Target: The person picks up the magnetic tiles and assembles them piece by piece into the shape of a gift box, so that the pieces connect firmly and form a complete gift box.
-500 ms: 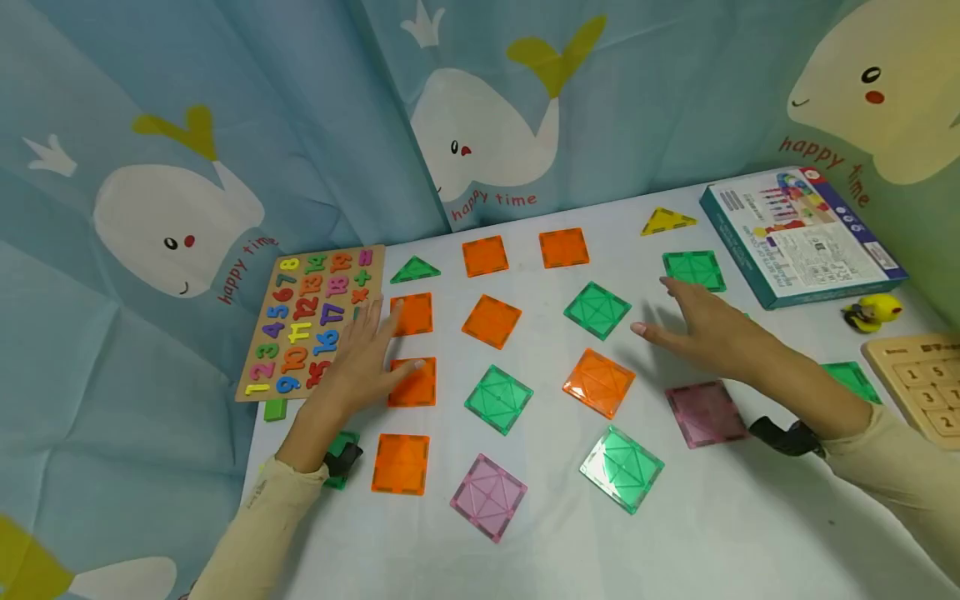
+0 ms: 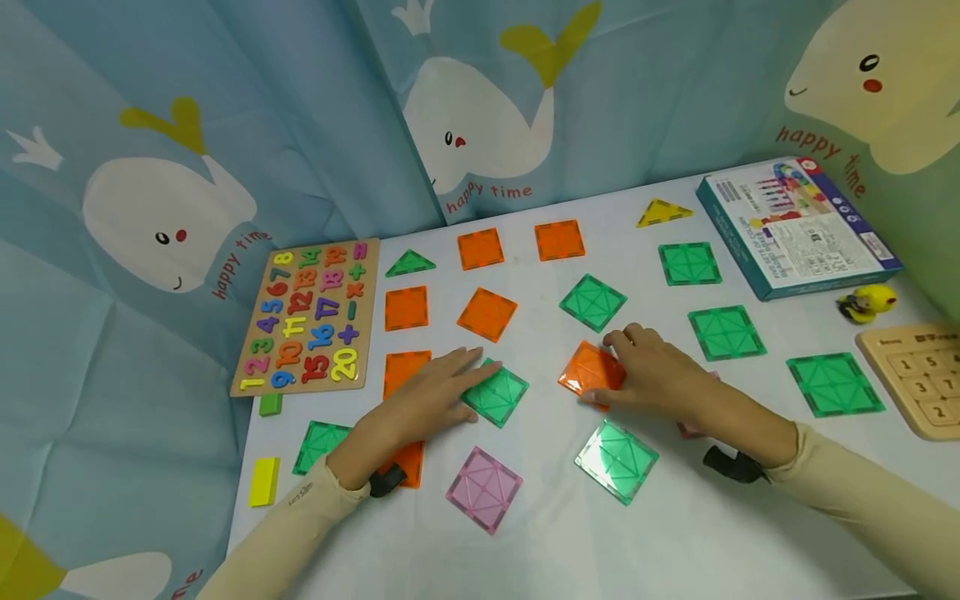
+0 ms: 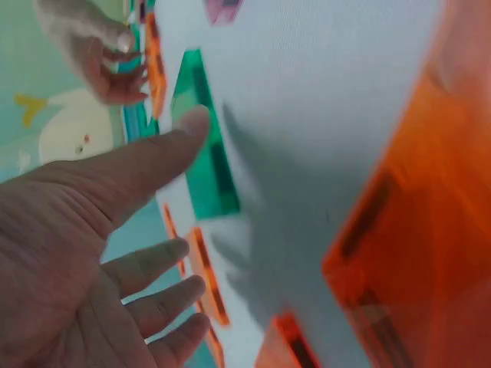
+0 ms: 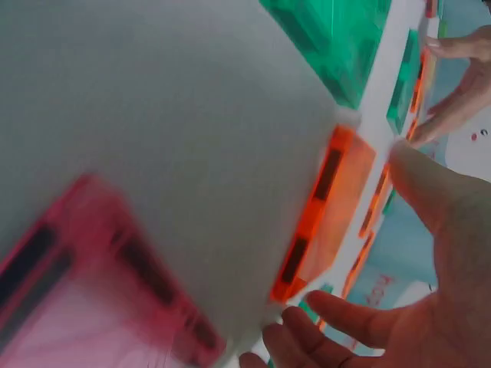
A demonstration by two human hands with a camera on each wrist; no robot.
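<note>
My left hand (image 2: 431, 396) hovers at the left side of a green square magnetic tile (image 2: 502, 398), its fingers spread and its index fingertip over the tile's upper corner. In the left wrist view the thumb passes in front of that green tile (image 3: 203, 165), and nothing is gripped. Over at the right, my right hand (image 2: 652, 375) reaches around an orange square tile (image 2: 585, 372). Its thumb and fingers stand apart at two sides of this orange tile (image 4: 326, 215); whether they touch it I cannot tell. A purple tile (image 4: 115, 291) lies partly hidden under the right wrist.
Several orange and green tiles lie flat on the white table (image 2: 540, 558), with a pink tile (image 2: 484, 490) near the front. A number board (image 2: 300, 317) sits at the left. A box (image 2: 795, 229), a yellow toy figure (image 2: 868, 303) and a wooden number puzzle (image 2: 915, 375) stand right.
Both hands have moved inward and toward the front: the left from the orange column to the green tile, the right from the far green tiles to the orange tile. Tiles stay in place.
</note>
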